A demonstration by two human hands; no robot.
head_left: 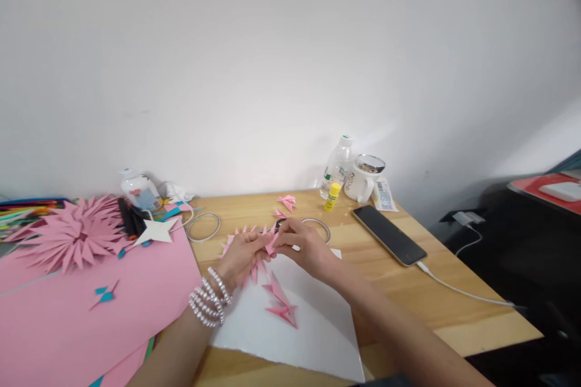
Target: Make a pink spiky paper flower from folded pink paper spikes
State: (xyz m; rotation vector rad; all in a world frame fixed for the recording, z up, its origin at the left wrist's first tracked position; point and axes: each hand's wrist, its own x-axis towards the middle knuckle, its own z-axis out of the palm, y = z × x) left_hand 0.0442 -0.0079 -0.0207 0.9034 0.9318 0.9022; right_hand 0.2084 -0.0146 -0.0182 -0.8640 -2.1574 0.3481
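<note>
Left hand and right hand meet at table centre, fingers of both pinched on a spiky pink folded-paper ring held above a white sheet. Loose pink folded pieces lie on the sheet at 6 o'clock of the hands. At 12 o'clock: more pink pieces. At 1 o'clock: glue stick, water bottle, mug. At 3 o'clock: phone, cabled. At 9 o'clock: finished pink paper flower, white paper star, pink sheets.
</note>
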